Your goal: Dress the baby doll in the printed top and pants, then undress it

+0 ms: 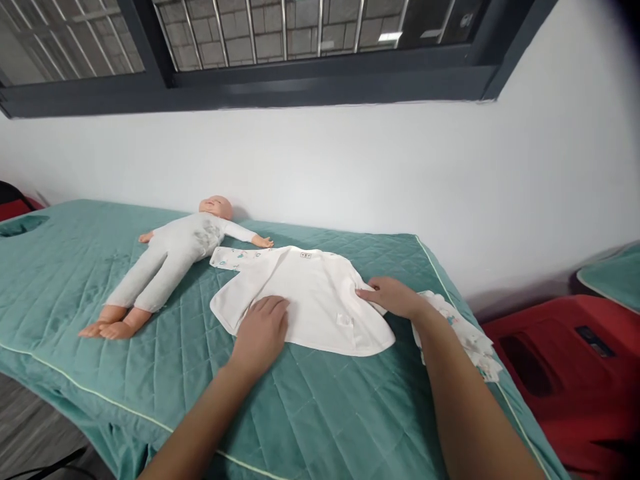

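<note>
A white baby shirt is spread out on the green quilted bed cover, its front panels opened and its left-side sleeve, with a small coloured print, stretched towards a baby doll. My left hand rests palm down on the shirt's lower left part, fingers laid along the cloth. At the shirt's right side, my right hand has its fingers closed on the edge near the other sleeve. The doll lies on its back in a white body suit, one arm reaching almost to the printed sleeve.
Folded printed baby clothes lie beyond my right forearm, near the bed's edge. The green quilted cover drapes over the bed. A red plastic piece stands at the right. Behind the bed is a white wall with a barred window.
</note>
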Demonstrator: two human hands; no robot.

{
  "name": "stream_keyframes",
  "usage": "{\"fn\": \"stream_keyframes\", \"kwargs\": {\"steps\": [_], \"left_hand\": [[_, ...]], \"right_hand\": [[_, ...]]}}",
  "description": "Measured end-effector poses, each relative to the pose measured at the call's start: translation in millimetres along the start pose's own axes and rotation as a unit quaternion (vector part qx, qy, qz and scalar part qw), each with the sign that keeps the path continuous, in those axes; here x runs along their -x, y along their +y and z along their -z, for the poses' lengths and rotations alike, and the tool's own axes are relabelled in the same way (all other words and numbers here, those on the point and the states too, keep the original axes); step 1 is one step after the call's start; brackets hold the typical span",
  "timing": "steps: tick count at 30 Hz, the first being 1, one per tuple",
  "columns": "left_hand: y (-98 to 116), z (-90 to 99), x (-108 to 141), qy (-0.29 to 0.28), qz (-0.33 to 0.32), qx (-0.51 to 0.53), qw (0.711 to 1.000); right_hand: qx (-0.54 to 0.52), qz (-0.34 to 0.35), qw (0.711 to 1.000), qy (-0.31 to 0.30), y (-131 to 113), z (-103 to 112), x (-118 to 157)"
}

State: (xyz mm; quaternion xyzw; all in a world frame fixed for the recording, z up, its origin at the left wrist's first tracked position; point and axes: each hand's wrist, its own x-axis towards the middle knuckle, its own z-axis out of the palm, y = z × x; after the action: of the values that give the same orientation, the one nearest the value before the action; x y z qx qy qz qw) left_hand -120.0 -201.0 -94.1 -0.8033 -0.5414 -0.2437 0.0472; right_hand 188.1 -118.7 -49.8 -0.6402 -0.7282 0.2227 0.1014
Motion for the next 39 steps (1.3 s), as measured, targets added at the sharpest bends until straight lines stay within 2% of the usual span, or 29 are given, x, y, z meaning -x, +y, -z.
{"fn": "stream_keyframes", "kwargs": {"steps": [3,5,7,10,13,16,17,19,21,22,24,27,33,36,39], "left_hand": [[19.3,-22.3,-26.9,-0.037,-0.04,0.062,0.997],[26.6,-36.5,-47.6,-0.073,-0.057,0.081,0.992],[28.7,-46.9,-65.5,-0.104,-0.062,0.089,0.989],[25.4,-54.4,-80.1,-0.123,-0.055,0.105,0.985],[21.3,-56.8,-81.3,-0.126,-0.064,0.094,0.985],[20.8,-56.8,-79.2,-0.143,-0.091,0.061,0.984],[21.4,-56.2,-79.0,-0.148,-0.094,0.053,0.983],[23.2,-54.1,-79.2,-0.155,-0.092,0.045,0.983],[24.9,-51.5,-79.5,-0.157,-0.086,0.041,0.983],[25.5,-50.3,-79.6,-0.158,-0.082,0.04,0.983],[26.2,-48.5,-79.5,-0.16,-0.076,0.038,0.983],[26.2,-47.2,-79.2,-0.167,-0.077,0.037,0.982],[25.3,-48.3,-79.8,-0.167,-0.067,0.052,0.982],[24.8,-50.2,-79.7,-0.156,-0.06,0.064,0.984],[24.1,-51.3,-79.3,-0.15,-0.057,0.069,0.985]], "right_hand": [[-0.116,0.089,0.989,0.011,-11.1,1.8,7.3],[-0.214,0.154,0.965,0.002,-24.5,-2.6,12.1],[-0.276,0.201,0.939,-0.032,-41.8,-12.5,16.0],[-0.304,0.227,0.923,-0.066,-64.8,-31.4,17.9],[-0.323,0.222,0.918,-0.061,-69.6,-41.7,13.3],[-0.36,0.183,0.915,-0.005,-49.0,-36.5,2.5],[-0.37,0.155,0.915,0.04,-37.6,-32.2,-2.0],[-0.361,0.067,0.914,0.173,-11.8,-22.1,-10.8],[-0.302,-0.034,0.903,0.305,12.2,-12.6,-17.3],[-0.266,-0.069,0.896,0.349,21.6,-8.9,-19.4],[-0.201,-0.107,0.889,0.397,33.9,-4.1,-21.2],[-0.136,-0.115,0.896,0.406,38.4,-2.8,-20.5],[-0.005,-0.142,0.916,0.375,35.8,-2.6,-14.1],[0.049,-0.187,0.925,0.327,38.2,1.7,-10.0],[0.06,-0.23,0.935,0.262,42.2,5.5,-7.4]]}}
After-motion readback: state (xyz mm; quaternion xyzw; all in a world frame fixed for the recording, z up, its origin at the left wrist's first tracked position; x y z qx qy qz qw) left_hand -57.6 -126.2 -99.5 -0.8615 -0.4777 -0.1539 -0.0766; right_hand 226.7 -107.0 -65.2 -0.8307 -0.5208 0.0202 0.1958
